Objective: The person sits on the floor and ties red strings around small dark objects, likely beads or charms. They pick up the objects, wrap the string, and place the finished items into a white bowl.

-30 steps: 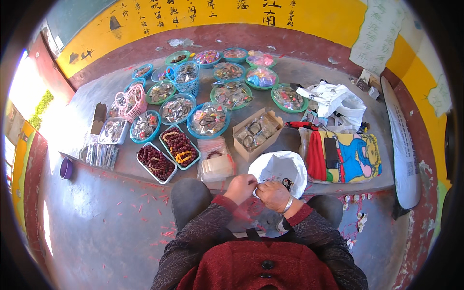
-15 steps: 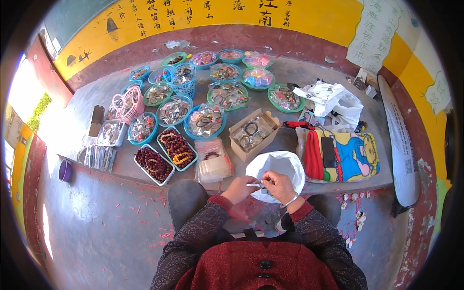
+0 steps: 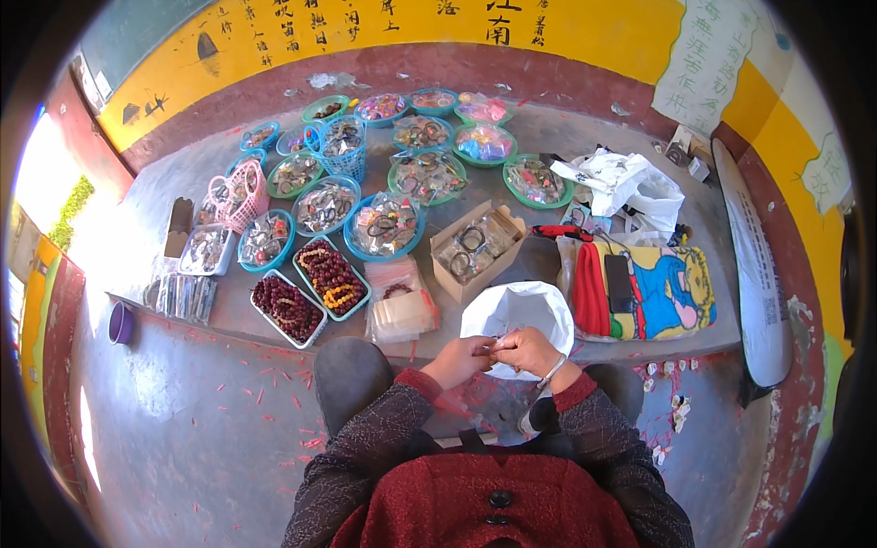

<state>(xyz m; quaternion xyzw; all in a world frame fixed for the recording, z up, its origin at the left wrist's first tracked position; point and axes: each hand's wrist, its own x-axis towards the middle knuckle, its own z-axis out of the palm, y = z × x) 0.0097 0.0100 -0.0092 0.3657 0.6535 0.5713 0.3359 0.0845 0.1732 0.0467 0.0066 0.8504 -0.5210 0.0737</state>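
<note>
Both hands meet fingertip to fingertip at the near edge of a white plastic bag [image 3: 555, 315], whose mouth stands wide. My left hand [image 3: 459, 362] is closed in a pinch, its fingertips against those of the other hand. My right hand [image 3: 530, 353], with a silver bangle at the wrist, is closed too, thumb and forefinger pressed together. What lies between the fingers is small and mostly covered, so I cannot tell its kind. Left of the bag lie clear plastic packets [image 3: 402, 310], and behind it an open cardboard box [image 3: 475, 251] holds bagged dark bracelets.
Blue and green baskets [image 3: 385, 228] of packaged trinkets fill the raised platform. Two trays of dark red bead bracelets [image 3: 289, 310] sit near its front edge. To the right, a phone [image 3: 618, 283] rests on a folded colourful towel [image 3: 671, 288]. A purple cup [image 3: 121, 322] stands far left.
My hands have drawn closer together, and the pale and dark bits that showed between the fingers are now mostly covered. The whole view has shifted slightly.
</note>
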